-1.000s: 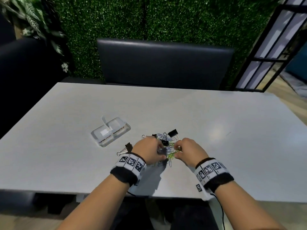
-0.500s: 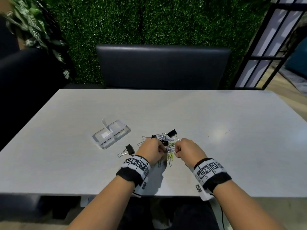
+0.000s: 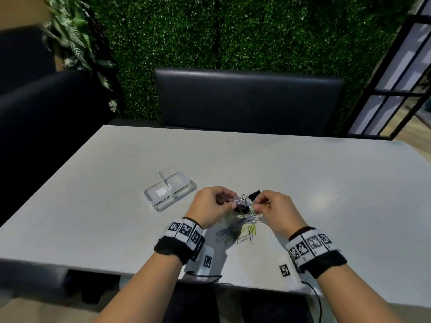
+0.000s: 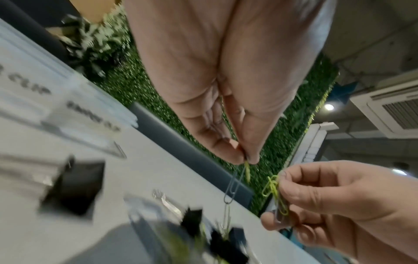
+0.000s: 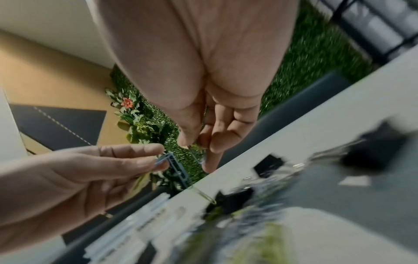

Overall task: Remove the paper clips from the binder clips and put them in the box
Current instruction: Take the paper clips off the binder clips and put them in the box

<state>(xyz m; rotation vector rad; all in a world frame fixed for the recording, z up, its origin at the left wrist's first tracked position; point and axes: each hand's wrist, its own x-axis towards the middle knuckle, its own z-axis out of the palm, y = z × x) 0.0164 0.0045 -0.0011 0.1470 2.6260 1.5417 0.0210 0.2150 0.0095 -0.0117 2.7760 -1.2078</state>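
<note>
Both hands hover just above the table (image 3: 326,183) over a tangle of paper clips. My left hand (image 3: 229,201) pinches a grey and green paper clip (image 4: 233,185) between thumb and forefinger, and linked clips hang from it. My right hand (image 3: 256,205) pinches yellow-green paper clips (image 4: 274,192). A black binder clip (image 3: 240,209) dangles between the hands. Loose paper clips (image 3: 247,229) lie beneath. The clear plastic box (image 3: 170,191) stands open to the left of my left hand.
Another black binder clip (image 3: 254,195) lies behind the hands, and more binder clips (image 4: 74,187) show blurred on the table in the wrist views. A dark chair (image 3: 247,99) stands at the far edge. The table's near edge is below my wrists.
Both hands have risen off the pile and drawn slightly apart, lifting linked paper clips and a binder clip with them. The head camera has tilted, so the table sits lower in view.
</note>
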